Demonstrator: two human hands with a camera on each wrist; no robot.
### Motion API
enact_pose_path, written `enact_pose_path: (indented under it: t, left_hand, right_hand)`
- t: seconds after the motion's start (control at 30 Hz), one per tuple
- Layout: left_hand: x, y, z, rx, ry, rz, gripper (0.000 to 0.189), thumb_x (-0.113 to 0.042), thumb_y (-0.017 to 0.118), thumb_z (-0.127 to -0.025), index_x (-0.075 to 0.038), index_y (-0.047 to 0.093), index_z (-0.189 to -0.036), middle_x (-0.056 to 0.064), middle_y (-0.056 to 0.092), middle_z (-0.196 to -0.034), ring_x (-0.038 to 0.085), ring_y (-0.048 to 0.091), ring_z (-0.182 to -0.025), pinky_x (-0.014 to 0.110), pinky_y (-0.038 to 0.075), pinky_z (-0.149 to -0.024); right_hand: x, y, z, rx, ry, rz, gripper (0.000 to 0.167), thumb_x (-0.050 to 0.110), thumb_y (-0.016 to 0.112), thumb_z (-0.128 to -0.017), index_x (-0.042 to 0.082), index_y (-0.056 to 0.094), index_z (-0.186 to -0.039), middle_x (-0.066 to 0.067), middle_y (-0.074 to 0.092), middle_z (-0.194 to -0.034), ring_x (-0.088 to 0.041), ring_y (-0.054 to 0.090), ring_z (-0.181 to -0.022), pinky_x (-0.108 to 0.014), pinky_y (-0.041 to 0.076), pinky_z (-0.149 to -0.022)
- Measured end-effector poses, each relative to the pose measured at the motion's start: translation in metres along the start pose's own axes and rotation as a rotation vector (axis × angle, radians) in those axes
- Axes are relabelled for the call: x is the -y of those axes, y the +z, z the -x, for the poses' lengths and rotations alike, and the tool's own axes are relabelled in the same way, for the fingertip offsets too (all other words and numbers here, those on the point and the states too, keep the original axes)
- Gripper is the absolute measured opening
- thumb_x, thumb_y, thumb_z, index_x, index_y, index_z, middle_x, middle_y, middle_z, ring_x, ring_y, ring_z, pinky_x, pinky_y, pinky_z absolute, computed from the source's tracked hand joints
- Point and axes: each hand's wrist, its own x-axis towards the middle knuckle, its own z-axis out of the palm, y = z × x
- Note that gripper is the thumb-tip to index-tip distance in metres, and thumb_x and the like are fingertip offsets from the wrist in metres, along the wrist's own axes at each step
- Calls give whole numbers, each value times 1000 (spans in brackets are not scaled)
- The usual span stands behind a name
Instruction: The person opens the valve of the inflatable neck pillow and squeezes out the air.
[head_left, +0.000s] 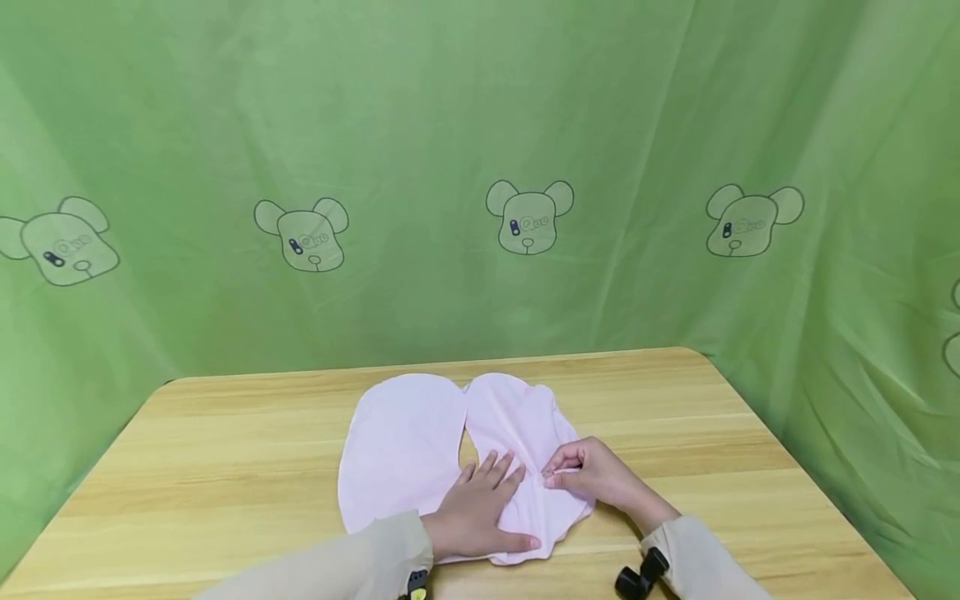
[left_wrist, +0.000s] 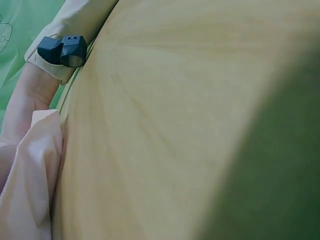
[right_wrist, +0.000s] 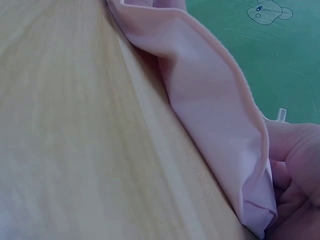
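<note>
A pale pink, flattened neck pillow (head_left: 405,450) lies on the wooden table, its two rounded arms meeting at the far side around a small opening. Its right half is wrinkled and wavy along the rim. My left hand (head_left: 480,508) rests on the near middle of it with fingers spread. Thumb and fingertips of my right hand (head_left: 600,475) pinch the pillow's right half. Seen from the right wrist, the pillow's edge (right_wrist: 215,100) curls up off the table, and a small clear tab (right_wrist: 282,115) sticks up beside the hand. The left wrist view catches another raised edge (left_wrist: 35,175).
The wooden table (head_left: 225,467) extends to both sides of the pillow. Green curtains (head_left: 420,125) with bear-head prints hang behind and beside it. Black wrist cameras sit on both sleeves, the right one (head_left: 641,575) low near the tabletop.
</note>
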Motion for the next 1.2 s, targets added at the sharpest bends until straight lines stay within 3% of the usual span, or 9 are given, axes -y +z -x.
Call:
enact_pose_path:
  t: [0.2,0.43,0.57,0.77,1.0,1.2]
  left_hand:
    - [2,-2,0,10,-4,51,93,-71,53,-79,-15,28,-149,8,15,-157,26,11,-144,51,15,-114]
    - [12,-13,4,29,8,292,91,-60,61,-81,-9,28,-148,13,16,-156,30,12,-143,48,14,-115]
    - [23,-27,12,-1,16,428,89,-54,63,-83,-9,24,-149,12,15,-157,28,11,-144,47,13,-115]
    - [50,-51,35,-156,-4,612,79,-40,68,-84,-9,31,-147,8,30,-152,28,25,-140,49,18,-114]
    - [105,-72,59,-368,-7,608,58,-28,67,-87,-5,46,-136,14,59,-126,34,53,-118,55,38,-100]
    - [147,-90,71,-457,-151,607,46,-18,65,-89,0,53,-129,17,64,-116,30,60,-105,46,46,-93]
  right_hand:
    - [-1,1,1,-2,10,-20,12,5,73,-78,-5,68,-84,-13,69,-77,-7,60,-62,-21,51,-55]
    - [-2,2,4,29,17,-63,17,7,73,-79,-5,68,-90,-15,68,-81,-9,62,-69,-21,53,-64]
    - [1,3,5,76,-20,-80,19,7,73,-80,-7,67,-91,-17,69,-83,-9,63,-72,-20,52,-68]
    - [8,0,6,110,-31,-68,21,10,71,-82,-6,67,-95,-18,69,-90,-12,65,-78,-21,53,-73]
    - [19,-33,5,7,-1,0,28,16,67,-87,-7,65,-104,-19,68,-99,-18,65,-88,-21,52,-78]
    - [16,-55,-12,-123,71,45,30,20,68,-87,-5,65,-103,-17,69,-98,-28,65,-91,-28,52,-81]
